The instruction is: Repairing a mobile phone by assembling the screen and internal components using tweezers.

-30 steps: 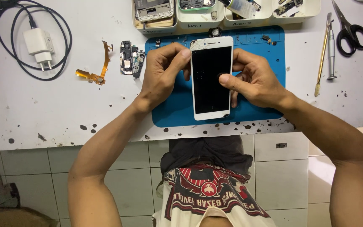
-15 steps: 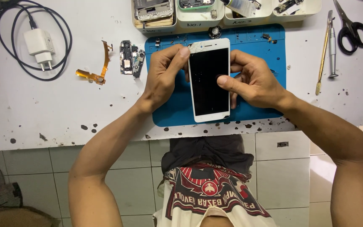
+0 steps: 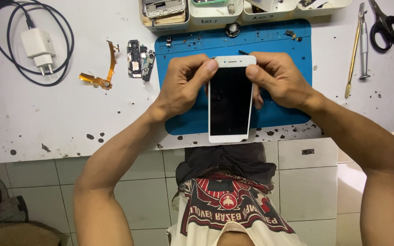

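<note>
Head cam: white phone (image 3: 230,101) pinched betw. both hands' fingers (image 3: 208,68), top corners; underside grip likely.

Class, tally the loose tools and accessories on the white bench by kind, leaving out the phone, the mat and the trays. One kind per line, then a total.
Scissors: 1
Screwdriver: 1
Brass-coloured pry tool: 1
White charger plug: 1
Black cable: 1
Orange flex ribbon: 1
Circuit board: 1
Total: 7

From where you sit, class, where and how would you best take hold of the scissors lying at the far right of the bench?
Grip the scissors by the two black finger loops, coming from above and from the near side. They lie flat on the white bench, loops towards the person and blades pointing away. The loops are broad and blunt. The thin tools lie just left, so approach from the right.
</note>
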